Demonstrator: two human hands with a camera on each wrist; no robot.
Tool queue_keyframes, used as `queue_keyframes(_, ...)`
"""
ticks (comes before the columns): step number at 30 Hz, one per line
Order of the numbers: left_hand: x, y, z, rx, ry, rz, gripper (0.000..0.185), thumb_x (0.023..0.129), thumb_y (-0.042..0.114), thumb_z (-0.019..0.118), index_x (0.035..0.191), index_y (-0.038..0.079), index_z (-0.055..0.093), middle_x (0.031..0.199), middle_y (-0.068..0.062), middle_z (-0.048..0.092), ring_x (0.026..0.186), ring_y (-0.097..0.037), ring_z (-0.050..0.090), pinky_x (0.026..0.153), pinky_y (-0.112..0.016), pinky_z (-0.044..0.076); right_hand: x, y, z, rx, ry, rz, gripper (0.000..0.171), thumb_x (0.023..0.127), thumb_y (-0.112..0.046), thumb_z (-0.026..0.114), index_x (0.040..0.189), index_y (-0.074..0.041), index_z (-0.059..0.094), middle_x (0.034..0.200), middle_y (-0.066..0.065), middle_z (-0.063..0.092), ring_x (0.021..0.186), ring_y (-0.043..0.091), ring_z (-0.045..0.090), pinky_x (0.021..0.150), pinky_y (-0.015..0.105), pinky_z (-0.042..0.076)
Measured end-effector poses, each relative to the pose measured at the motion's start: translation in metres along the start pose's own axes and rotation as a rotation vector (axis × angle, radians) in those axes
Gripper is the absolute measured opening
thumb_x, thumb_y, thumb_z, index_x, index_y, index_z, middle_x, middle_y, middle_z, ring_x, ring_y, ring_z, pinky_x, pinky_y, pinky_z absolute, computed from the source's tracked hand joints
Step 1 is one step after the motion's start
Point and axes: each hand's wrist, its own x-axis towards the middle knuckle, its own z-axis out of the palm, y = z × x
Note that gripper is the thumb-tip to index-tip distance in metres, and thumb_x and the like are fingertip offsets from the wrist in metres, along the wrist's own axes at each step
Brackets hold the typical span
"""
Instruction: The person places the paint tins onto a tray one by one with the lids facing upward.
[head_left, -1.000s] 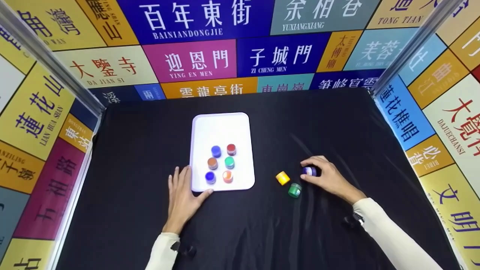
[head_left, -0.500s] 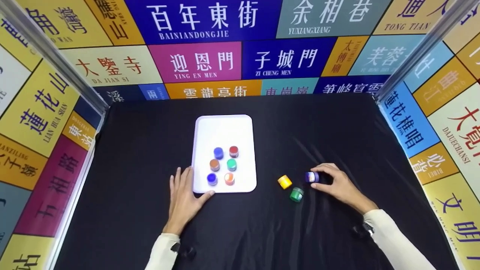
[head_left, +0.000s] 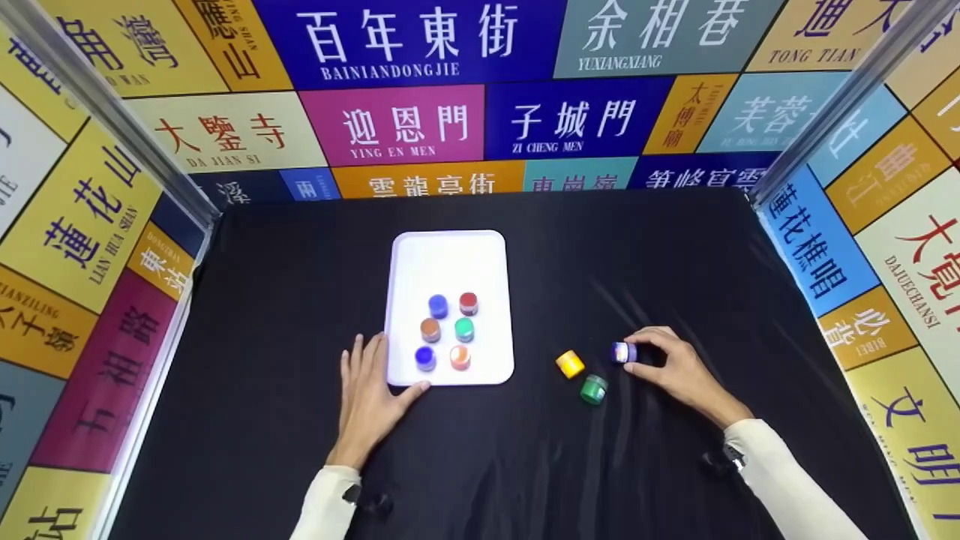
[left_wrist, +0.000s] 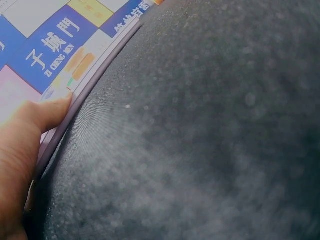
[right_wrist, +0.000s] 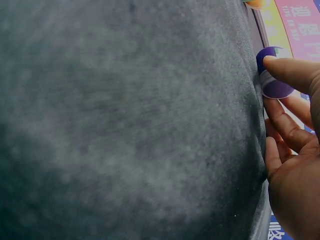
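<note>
In the head view a white tray (head_left: 450, 259) lies on the black cloth, with several small paint jars in its near half. My left hand (head_left: 367, 409) rests at the tray's near left corner, fingers straight along its side and thumb on the near rim; the left wrist view shows that thumb (left_wrist: 52, 112) over the rim. Right of the tray, my right hand (head_left: 682, 371) pinches a purple paint jar (head_left: 621, 352) between thumb and fingers. The jar (right_wrist: 281, 87) lies on its side in the right wrist view. Close by are a yellow paint jar (head_left: 570, 364) and a green paint jar (head_left: 594, 390).
On the tray stand jars in two columns, among them a red jar (head_left: 468, 303), a brown jar (head_left: 430, 330) and an orange jar (head_left: 460, 357). Wrinkled black cloth (head_left: 525, 465) covers the table. Printed panels (head_left: 409, 124) and metal posts (head_left: 840, 97) border it.
The head view has shifted slightly. My right hand, gripping the purple jar throughout, has drawn a little to the right and nearer, turning its label into view. The left hand stays at the tray.
</note>
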Motion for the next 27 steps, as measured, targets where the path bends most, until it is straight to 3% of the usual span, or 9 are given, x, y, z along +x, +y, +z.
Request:
queue_keyframes(7,-0.001,-0.001,-0.001,0.007,0.006,0.007,0.113,0.085,0.062,0.086,0.166,-0.003,0.043,0.168,-0.022,0.047,0.165,-0.049,0.023,0.135,-0.064,0.006,0.005,-0.030,0.003,0.007,0.032,0.032,0.037,0.076,0.016,0.090,0.110,0.007,0.078,0.111,0.026,0.075,0.108,0.031,0.060,0.100,0.013,0.042)
queue_keyframes(12,-0.001,0.000,0.000,0.000,0.003,0.009,0.113,0.085,0.062,0.086,0.166,-0.002,0.042,0.168,-0.023,0.046,0.165,-0.049,0.022,0.135,-0.064,0.006,0.012,-0.044,0.002,0.007,0.020,0.028,0.037,0.081,0.014,0.088,0.115,0.009,0.077,0.109,0.025,0.074,0.105,0.038,0.059,0.095,0.022,0.044)
queue_keyframes(17,0.000,0.001,0.001,-0.002,-0.006,0.004,0.113,0.085,0.063,0.086,0.167,-0.002,0.042,0.168,-0.022,0.046,0.165,-0.049,0.022,0.136,-0.064,0.005,0.019,-0.034,0.008,0.021,0.016,0.036,0.039,0.082,0.014,0.088,0.119,0.009,0.077,0.108,0.025,0.074,0.105,0.048,0.059,0.094,0.031,0.046)
queue_keyframes(22,0.000,0.001,0.000,0.003,-0.002,0.006,0.113,0.085,0.063,0.086,0.166,-0.002,0.042,0.168,-0.022,0.046,0.165,-0.049,0.022,0.135,-0.064,0.006,0.030,-0.017,0.020,0.020,0.011,0.010,0.042,0.079,0.011,0.091,0.119,0.005,0.079,0.106,0.021,0.075,0.104,0.044,0.062,0.092,0.033,0.046)
queue_keyframes(27,-0.001,0.000,0.001,-0.003,0.006,0.011,0.113,0.085,0.063,0.086,0.167,-0.001,0.042,0.168,-0.022,0.046,0.165,-0.050,0.023,0.135,-0.065,0.007,0.043,-0.017,0.031,0.016,-0.027,-0.020,0.040,0.081,0.003,0.094,0.119,0.000,0.080,0.107,0.013,0.076,0.105,0.038,0.063,0.093,0.033,0.047)
